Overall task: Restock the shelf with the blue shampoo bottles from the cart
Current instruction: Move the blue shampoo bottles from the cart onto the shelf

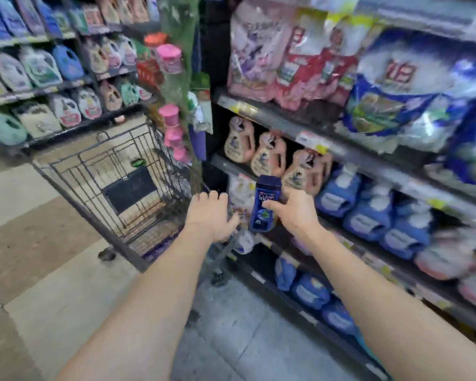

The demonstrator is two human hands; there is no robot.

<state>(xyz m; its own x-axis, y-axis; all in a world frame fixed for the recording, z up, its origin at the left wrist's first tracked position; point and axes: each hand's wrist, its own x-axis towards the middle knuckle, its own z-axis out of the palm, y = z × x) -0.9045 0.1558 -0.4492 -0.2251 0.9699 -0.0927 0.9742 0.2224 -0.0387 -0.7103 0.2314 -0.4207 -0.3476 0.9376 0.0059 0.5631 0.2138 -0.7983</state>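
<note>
A supermarket aisle, seen from above my own two bare forearms. At far left, across the tiled floor (52, 243), stand racks of detergent jugs (39, 70), softly blurred. In front of them is the black wire cart (94, 204), angled away from me; I can make out no more blue bottles in its basket, only a dark panel (129, 188) at the back. My left hand (209, 213) is at the cart's near right corner, back of the hand up and fingers curled forward, apparently gripping the rim. Just to its right, my right hand (294, 213) holds one blue shampoo bottle (265, 203), roughly upright with its cap on top, my thumb across the front label and my fingers wrapped behind. The bottle is in the air between the cart and the shelf (368, 160), touching neither. On the shelf behind it are pink jugs (267, 154) and blue refill pouches (338, 191), with large bags (412, 86) on the tier above. I judge this to be the carrying step: bottle out of the cart, not yet placed. Next I need to find a free shampoo slot, which I cannot see here, and set the bottle down standing, label facing out.
</note>
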